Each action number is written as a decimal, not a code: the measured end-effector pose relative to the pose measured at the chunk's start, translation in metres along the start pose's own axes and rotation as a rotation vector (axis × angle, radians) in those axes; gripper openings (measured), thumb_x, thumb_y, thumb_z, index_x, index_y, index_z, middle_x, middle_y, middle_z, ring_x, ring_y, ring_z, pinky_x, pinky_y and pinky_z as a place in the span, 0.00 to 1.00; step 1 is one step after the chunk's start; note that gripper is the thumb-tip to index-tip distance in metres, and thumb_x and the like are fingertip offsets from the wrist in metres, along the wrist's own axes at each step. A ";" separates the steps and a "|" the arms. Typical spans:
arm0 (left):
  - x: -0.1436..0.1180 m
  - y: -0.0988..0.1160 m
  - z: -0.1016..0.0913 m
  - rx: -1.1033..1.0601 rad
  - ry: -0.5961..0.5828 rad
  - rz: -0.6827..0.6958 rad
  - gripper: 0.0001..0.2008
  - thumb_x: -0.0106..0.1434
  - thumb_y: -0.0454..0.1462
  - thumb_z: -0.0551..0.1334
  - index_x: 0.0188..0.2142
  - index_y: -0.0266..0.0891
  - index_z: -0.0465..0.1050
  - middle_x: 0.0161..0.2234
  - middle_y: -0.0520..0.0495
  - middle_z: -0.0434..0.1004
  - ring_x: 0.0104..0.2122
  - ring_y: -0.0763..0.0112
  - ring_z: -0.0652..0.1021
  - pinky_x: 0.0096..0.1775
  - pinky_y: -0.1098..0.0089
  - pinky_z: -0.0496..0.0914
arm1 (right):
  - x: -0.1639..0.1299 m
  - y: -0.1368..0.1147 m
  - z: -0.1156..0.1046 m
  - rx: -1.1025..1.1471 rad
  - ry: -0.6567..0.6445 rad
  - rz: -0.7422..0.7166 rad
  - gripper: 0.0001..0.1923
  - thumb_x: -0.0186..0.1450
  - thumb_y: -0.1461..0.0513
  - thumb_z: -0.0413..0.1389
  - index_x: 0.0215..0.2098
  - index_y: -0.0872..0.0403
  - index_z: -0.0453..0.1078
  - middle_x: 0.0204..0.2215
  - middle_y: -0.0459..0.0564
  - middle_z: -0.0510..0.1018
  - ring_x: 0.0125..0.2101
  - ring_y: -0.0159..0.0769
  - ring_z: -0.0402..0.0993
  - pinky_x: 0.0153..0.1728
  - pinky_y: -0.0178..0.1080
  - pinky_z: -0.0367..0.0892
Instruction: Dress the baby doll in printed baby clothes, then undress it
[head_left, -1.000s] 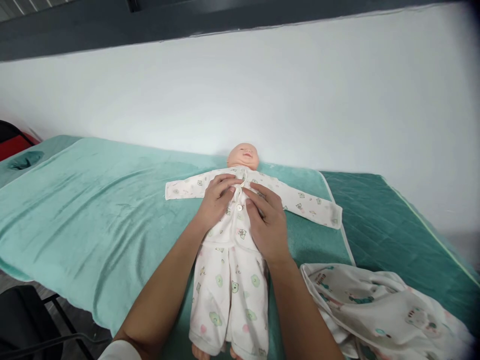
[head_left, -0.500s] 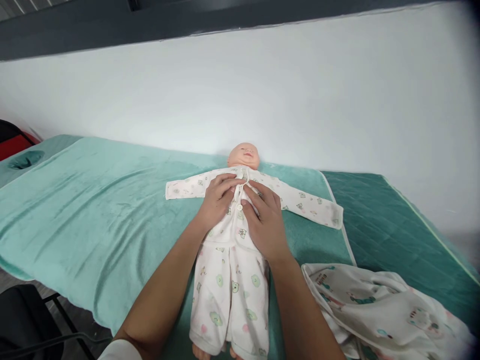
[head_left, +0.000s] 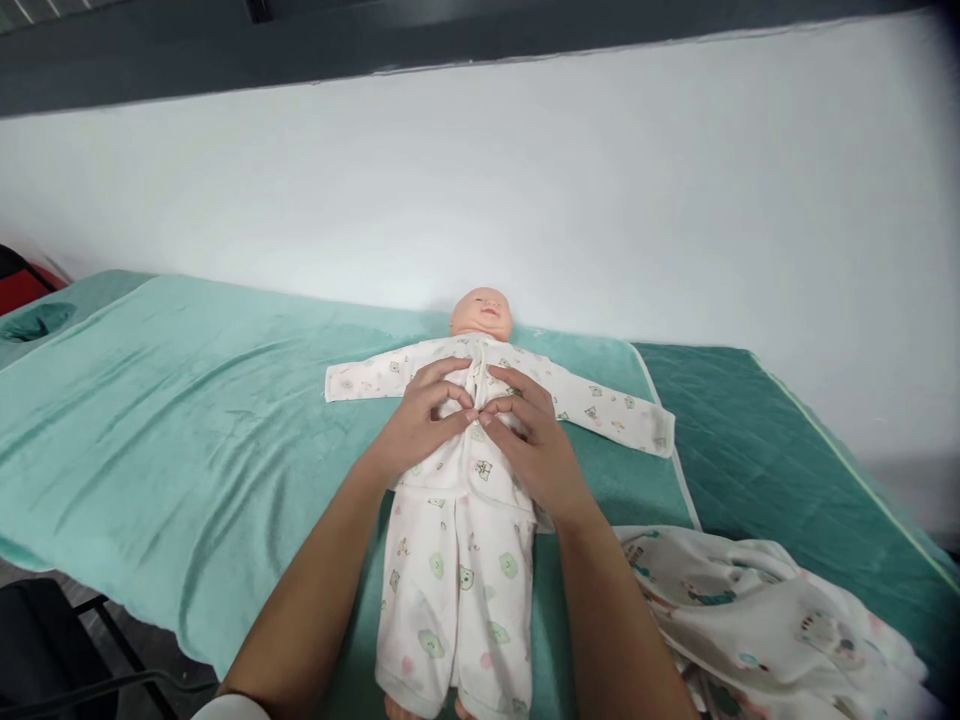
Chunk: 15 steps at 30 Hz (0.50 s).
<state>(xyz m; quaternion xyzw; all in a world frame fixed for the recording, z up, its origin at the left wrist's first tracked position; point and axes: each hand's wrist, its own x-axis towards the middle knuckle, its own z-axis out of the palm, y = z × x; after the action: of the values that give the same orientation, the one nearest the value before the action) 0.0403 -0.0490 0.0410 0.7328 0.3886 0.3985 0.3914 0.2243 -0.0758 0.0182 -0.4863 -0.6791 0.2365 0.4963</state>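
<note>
Both hands fasten the doll's shirt at frame centre.
Left hand (head_left: 420,425) and right hand (head_left: 536,445) pinch the shirt placket (head_left: 474,400); next button needs aligned edges.

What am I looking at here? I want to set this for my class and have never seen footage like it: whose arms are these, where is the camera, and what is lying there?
The camera sits on a person's head and looks forward and down, so the two bare arms are that person's own. A pale plastic baby doll in a white printed cotton suit lies face up on a mint-green plush blanket spread over a darker green quilted table. The left hand and right hand rest on the doll's chest, fingertips pinching the suit's front opening. A crumpled white patterned cloth lies at the lower right.
</note>
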 end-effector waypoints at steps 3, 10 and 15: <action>0.000 -0.003 -0.001 -0.034 -0.019 0.001 0.06 0.65 0.40 0.64 0.33 0.43 0.75 0.66 0.47 0.63 0.68 0.57 0.61 0.63 0.55 0.61 | 0.000 0.001 0.000 -0.033 -0.013 -0.025 0.06 0.68 0.56 0.59 0.34 0.47 0.74 0.62 0.47 0.69 0.65 0.46 0.59 0.65 0.57 0.55; 0.003 -0.006 0.000 -0.064 -0.008 0.008 0.05 0.65 0.38 0.64 0.32 0.42 0.74 0.65 0.47 0.65 0.67 0.57 0.61 0.67 0.52 0.54 | -0.001 0.002 0.003 -0.073 -0.012 -0.060 0.04 0.66 0.57 0.60 0.34 0.47 0.74 0.62 0.45 0.70 0.67 0.47 0.56 0.66 0.59 0.54; 0.002 -0.003 -0.002 -0.110 -0.018 -0.017 0.05 0.65 0.37 0.63 0.31 0.42 0.73 0.65 0.47 0.64 0.68 0.57 0.61 0.67 0.51 0.54 | -0.001 0.001 0.006 -0.067 0.035 -0.047 0.04 0.65 0.59 0.60 0.32 0.48 0.73 0.60 0.46 0.72 0.66 0.48 0.58 0.66 0.59 0.55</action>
<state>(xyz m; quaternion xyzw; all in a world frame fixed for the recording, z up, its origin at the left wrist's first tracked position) 0.0388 -0.0454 0.0393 0.7104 0.3688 0.4092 0.4381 0.2191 -0.0751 0.0141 -0.4908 -0.6892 0.1934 0.4968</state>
